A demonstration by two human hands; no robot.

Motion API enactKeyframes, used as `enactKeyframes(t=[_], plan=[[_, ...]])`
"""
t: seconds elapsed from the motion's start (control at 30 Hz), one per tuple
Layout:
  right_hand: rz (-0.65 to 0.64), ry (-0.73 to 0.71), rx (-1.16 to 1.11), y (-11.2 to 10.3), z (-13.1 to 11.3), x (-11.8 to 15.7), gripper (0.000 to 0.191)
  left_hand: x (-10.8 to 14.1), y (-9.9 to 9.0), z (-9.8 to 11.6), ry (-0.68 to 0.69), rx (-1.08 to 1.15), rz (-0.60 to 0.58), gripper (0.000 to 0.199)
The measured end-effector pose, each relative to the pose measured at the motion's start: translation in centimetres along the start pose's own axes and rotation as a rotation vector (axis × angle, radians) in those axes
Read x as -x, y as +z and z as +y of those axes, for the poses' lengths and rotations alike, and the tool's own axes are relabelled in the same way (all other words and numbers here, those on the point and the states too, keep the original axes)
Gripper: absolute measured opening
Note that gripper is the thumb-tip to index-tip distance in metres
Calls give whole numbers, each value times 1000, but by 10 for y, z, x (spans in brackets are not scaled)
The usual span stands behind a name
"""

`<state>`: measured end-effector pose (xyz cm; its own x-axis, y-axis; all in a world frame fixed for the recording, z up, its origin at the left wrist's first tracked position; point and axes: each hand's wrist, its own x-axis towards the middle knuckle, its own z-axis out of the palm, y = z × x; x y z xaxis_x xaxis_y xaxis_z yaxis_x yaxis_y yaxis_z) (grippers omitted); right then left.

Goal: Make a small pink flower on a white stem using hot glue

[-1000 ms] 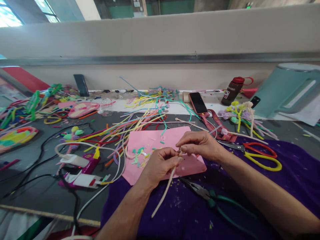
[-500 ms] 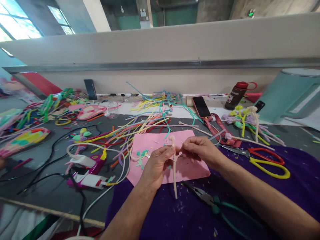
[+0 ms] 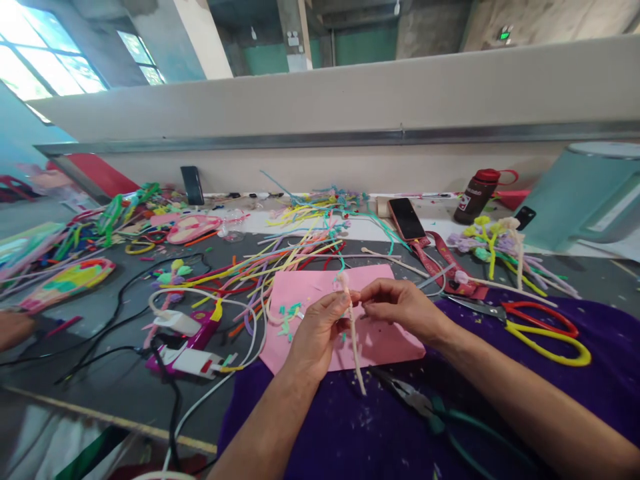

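My left hand pinches a cream fuzzy stem between thumb and fingers. The stem's curled, pale pink top rises above the thumb, and its straight end hangs down over the purple cloth. Close by on the right, my right hand has its thumb and fingertips together beside the stem; what they hold, if anything, is too small to make out. Both hands are above a pink sheet with small green clippings on it.
Green-handled pliers and red-and-yellow scissors lie at the right. A phone, bottle and teal jug stand or lie behind. Colourful stems and a power strip are at left, near another person's hand.
The view has shifted slightly, moving the scene right. The stem's lower end now tilts further right, and my right hand's fingers have moved closer to it. More of the other person's hand shows.
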<state>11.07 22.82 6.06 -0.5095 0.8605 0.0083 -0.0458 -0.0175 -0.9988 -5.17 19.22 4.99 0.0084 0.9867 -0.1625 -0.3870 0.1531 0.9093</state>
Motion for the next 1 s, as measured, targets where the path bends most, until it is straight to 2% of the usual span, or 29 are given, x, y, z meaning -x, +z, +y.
enactKeyframes(t=[0.2, 0.4, 0.63, 0.8, 1.0], plan=[[-4, -68, 118, -15, -5, -1, 13, 3, 1, 2, -42, -89, -94, 20], [43, -41, 216, -15, -7, 0, 16, 4, 2, 2, -70, -93, -129, 18], [128, -52, 202, -17, -5, -2, 29, 5, 2, 3, -165, -55, -154, 19], [114, -69, 175, -15, -4, -3, 14, 5, 3, 3, -172, -40, -161, 19], [153, -97, 128, -15, -5, -2, 13, 4, 1, 1, -161, -19, -194, 19]])
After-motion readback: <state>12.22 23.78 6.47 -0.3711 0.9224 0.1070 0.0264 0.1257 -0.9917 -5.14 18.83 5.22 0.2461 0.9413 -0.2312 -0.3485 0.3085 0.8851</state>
